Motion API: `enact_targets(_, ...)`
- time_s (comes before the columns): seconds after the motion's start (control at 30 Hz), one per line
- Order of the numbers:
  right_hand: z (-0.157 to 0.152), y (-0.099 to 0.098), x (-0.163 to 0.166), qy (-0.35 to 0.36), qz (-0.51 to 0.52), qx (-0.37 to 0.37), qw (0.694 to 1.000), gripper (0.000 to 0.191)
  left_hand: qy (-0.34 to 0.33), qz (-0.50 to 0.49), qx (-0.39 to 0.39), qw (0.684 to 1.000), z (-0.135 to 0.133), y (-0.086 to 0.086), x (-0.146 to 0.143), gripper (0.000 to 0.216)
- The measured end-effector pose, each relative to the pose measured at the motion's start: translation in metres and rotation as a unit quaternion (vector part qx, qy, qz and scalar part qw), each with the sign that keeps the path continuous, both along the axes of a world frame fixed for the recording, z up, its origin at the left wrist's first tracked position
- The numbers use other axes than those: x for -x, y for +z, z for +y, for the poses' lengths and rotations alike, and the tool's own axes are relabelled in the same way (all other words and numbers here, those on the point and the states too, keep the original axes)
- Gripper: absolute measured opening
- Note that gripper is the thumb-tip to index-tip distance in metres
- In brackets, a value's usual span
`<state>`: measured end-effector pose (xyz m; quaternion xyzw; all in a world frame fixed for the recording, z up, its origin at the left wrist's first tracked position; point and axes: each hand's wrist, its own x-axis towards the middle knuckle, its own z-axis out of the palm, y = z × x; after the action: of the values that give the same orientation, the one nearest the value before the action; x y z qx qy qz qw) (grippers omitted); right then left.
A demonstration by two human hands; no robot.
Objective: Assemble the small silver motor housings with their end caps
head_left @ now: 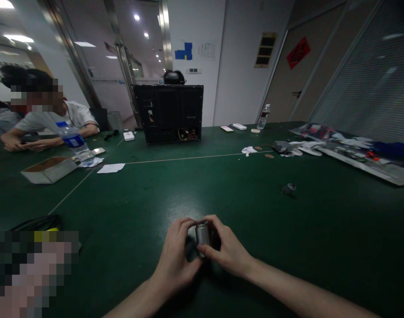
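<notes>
A small silver metal cylinder (202, 235), much like a small motor's can, is upright just above or on the green table in front of me. My left hand (178, 247) curves around its left side, fingertips at the top rim and thumb near the bottom. From the right, my right hand (226, 247) grips it, with the thumb across its lower front and the index finger at the top. Its rear side and base are partly hidden by my fingers. Farther off to the right lies a small dark grey part (289, 189), blurry in its details.
A black open-backed cabinet (170, 112) stands at the table's (149, 194) far side. To the left are an open box (49, 170), a large water bottle (72, 141) and a seated person (52, 119). Gloves and a parts-covered board (364, 161) lie right; a black cable (39, 222) lies near left.
</notes>
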<state>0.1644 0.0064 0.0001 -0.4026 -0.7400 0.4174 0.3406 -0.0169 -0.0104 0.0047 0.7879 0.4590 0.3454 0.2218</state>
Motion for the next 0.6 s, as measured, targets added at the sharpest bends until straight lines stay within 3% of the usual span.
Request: enact_targets(0.6,0.0013,-0.002,-0.0003,0.008,0.0,-0.014,1.0,0.042,0.004,-0.004,-0.026,1.0,-0.0003,-0.0044,-0.0014,0.056)
